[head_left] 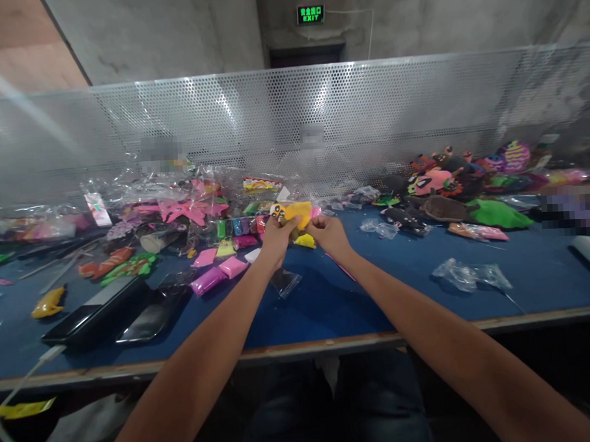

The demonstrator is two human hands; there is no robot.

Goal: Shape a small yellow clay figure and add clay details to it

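Observation:
Over the middle of the table, my left hand [277, 240] is closed around a small yellow figure [298, 212] that looks like modelling clay. Its left end is white with black marks. My right hand [329, 234] pinches at the figure's right end, where a bit of pink [315, 211] shows; the fingertips hide the exact contact. Just under the hands lies a yellow packet [305, 241]. Left of my left wrist are pink packets [233, 267] and a purple packet [208, 281]. A clear wrapper [285, 283] lies below the left hand.
A black phone [155, 312] and a black power bank [96, 308] with a white cable lie front left. Plastic-wrapped items [187, 209] crowd the back left. Toys [435, 182] are heaped back right. A crumpled clear bag [471, 275] lies front right. A perforated metal screen [241, 112] stands behind.

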